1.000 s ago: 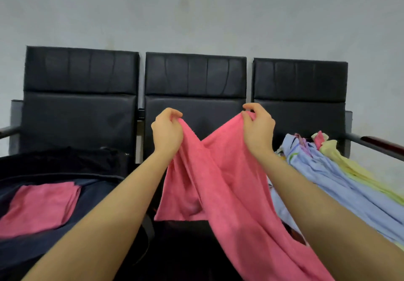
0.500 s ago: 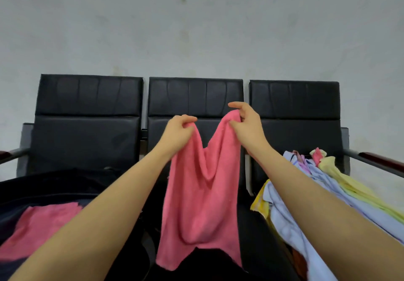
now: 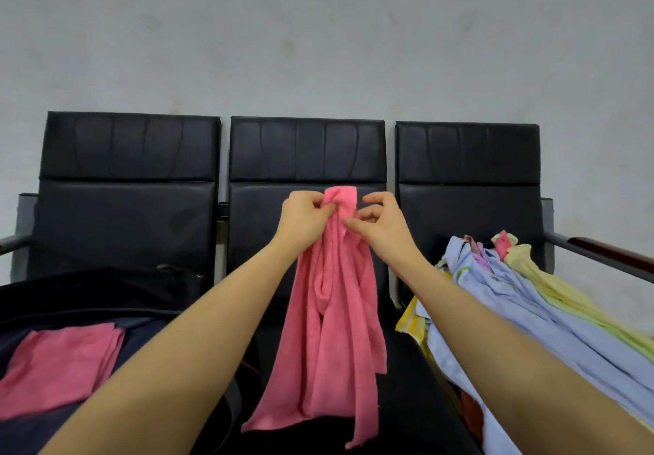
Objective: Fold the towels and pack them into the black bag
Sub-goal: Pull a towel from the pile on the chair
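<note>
A pink towel (image 3: 332, 330) hangs lengthwise in front of the middle chair, its top corners bunched together. My left hand (image 3: 306, 219) pinches the bunched top edge from the left. My right hand (image 3: 380, 222) meets it from the right, thumb and curled fingers on the same top edge, index finger lifted. The towel's lower end drapes onto the seat. The open black bag (image 3: 106, 295) lies on the left seat, and a folded pink towel (image 3: 60, 366) rests flat inside it.
Three black padded chairs (image 3: 127, 178) stand in a row against a grey wall. A loose pile of light blue and yellow towels (image 3: 523, 306) covers the right seat. A metal armrest (image 3: 601, 256) sticks out at the far right.
My hands have come together, bringing the towel's two top corners into one bunch. The towel now hangs narrow and long instead of spread between the hands.
</note>
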Demonstrator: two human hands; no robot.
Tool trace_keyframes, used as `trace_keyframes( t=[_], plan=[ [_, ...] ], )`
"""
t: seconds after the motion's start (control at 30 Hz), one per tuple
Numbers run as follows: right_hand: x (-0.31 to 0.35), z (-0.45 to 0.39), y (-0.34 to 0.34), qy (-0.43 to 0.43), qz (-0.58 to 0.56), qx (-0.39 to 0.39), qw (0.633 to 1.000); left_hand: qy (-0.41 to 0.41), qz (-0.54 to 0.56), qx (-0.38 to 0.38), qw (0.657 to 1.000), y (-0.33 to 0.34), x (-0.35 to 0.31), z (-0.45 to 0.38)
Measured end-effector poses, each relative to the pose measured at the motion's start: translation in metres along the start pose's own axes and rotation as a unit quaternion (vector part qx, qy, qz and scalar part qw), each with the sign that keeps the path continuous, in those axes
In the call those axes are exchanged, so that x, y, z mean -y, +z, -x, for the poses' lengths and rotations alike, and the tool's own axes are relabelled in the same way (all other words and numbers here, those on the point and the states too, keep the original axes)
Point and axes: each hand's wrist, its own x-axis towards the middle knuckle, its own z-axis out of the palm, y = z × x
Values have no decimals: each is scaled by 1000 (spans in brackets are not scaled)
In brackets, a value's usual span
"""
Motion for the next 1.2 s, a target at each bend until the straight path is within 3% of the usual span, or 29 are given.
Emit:
trace_keyframes(
  t=[0.27, 0.6, 0.7, 0.83, 0.9, 1.2],
  plan=[
    [-4, 4, 5, -69, 193, 7, 979, -17, -20, -9, 1000, 1, -5, -9],
    [7, -2, 0, -40, -15, -118, 992, -5, -3, -33, 999, -23, 2, -11],
    [12, -2, 2, -33, 27, -69, 997, 21, 46, 37, 998, -30, 0, -10],
    [12, -2, 13, -21, 48, 53, 997, 59, 48, 106, 991, -34, -8, -7],
    [12, -2, 19, -29, 61, 50, 996, 65, 43, 124, 989, -33, -9, -4],
    [14, -3, 20, -17, 77, -59, 995, 113, -188, 73, 973, -21, 18, 17]
  ],
)
